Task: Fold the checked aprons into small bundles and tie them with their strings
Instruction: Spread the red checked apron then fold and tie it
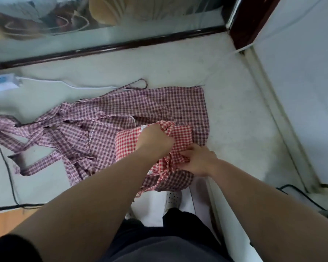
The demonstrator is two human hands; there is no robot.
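Nearest, both forearms were stretched out over the tabletop (235, 129) edge. The right grip (199, 159) was closed in a pinch on bunched cloth of the red checked apron (125, 146), prob. so the gathered part was kept from springing open. Just beyond, the left grip (155, 138) was curled round a raised fold of the same apron, fingertips hidden in the cloth, apparently so the fold could be turned over w/o slack. The red apron was seen partly folded, lying on top of the purple checked apron (159, 103). That one was spread flat beneath, with its strings (36, 133) trailed loose to the left, not yet tied. Farther off, a power strip (0, 82) & white cable (74, 86) were laid near the back edge.
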